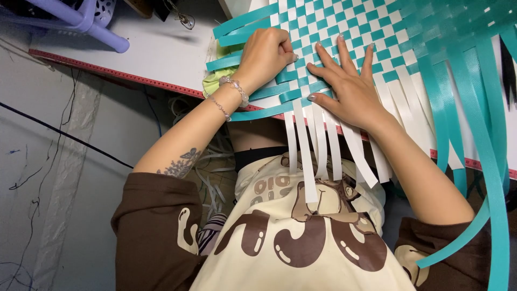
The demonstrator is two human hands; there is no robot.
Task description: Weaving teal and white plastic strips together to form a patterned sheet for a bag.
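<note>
White strips (307, 156) hang nearest; R hand (350, 89) flat, fingers spread on woven mat (344, 27); L hand (266, 51) curled, gripping teal strip (223, 62) at 9 o'clock—tightening weave, firm pull needed.

A white bench (161, 51) carries everything here, its near edge trimmed with a red strip that runs slantwise below both hands. Lying flat on it is a woven mat (344, 27) of teal and white plastic strips in a checker pattern; the left hand (267, 51) rests curled on the mat's edge and the right hand (347, 81) lies spread flat on the weave just beside it. Loose white strip ends (323, 145) hang over the bench edge below the right hand, and long teal strips (474, 134) trail off to that hand's far side. Beyond the left hand, a lilac plastic basket (91, 19) sits on the bench, well apart.
</note>
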